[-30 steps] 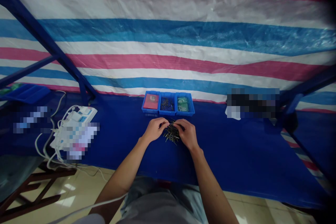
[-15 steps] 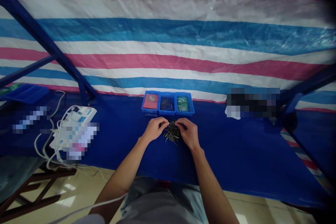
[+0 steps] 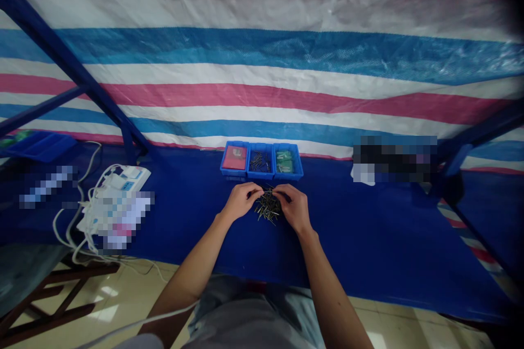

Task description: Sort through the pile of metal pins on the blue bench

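Observation:
My left hand (image 3: pixel 244 200) and my right hand (image 3: pixel 293 204) are both closed in a pinch, fingertips facing each other. Between them spans a thin, light metal screw-like rod (image 3: pixel 267 192), one end in each pinch. Just below lies a loose pile of thin screw-like metal pieces (image 3: pixel 268 209), dark and brassy, partly hidden by the fingers. Beyond the hands stand three joined blue bins. The left bin (image 3: pixel 234 173) has a red packet (image 3: pixel 234 159), the middle bin (image 3: pixel 261 174) dark screw-like pieces (image 3: pixel 257 162), the right bin (image 3: pixel 289 175) green and pale pieces (image 3: pixel 285 162).
A white power strip (image 3: pixel 137 174) with tangled white cables (image 3: pixel 73 237) lies left on the blue table (image 3: pixel 360 240). A blue tray (image 3: pixel 43 144) is at far left. Blurred dark items (image 3: pixel 393 161) sit back right. Striped sheeting (image 3: pixel 262 76) hangs behind, between slanting blue frame bars (image 3: pixel 82 76).
Almost nothing differs. Both hands keep the same pinch over the pile, with only a very slight shift in the fingers.

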Demonstrator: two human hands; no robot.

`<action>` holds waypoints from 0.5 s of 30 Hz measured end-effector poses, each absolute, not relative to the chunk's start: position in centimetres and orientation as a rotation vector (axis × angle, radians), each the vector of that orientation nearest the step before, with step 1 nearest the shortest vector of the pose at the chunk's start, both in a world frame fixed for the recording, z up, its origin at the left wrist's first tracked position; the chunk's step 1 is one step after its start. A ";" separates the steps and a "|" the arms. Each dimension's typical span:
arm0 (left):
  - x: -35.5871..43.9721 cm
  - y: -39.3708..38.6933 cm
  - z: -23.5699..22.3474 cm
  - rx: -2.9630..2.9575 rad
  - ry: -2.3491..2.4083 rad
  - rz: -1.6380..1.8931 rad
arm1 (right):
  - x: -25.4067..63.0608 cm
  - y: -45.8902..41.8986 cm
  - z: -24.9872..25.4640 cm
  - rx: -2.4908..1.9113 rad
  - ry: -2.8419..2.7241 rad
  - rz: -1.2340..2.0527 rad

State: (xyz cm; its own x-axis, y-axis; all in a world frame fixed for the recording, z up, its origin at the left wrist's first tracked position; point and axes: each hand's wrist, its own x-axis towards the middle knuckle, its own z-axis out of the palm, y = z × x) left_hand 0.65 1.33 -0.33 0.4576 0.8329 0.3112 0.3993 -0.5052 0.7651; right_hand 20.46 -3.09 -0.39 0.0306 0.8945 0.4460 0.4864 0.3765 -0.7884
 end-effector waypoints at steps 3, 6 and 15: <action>0.7 1.3 -0.3 2.097 1.015 0.924 | 20.4 -3.1 -0.3 -1.257 -1.613 0.494; 0.6 1.4 -0.3 2.092 1.009 0.932 | 20.5 -3.1 -0.3 -1.265 -1.620 0.484; 0.6 1.4 -0.3 2.090 1.008 0.929 | 20.4 -3.1 -0.5 -1.254 -1.618 0.486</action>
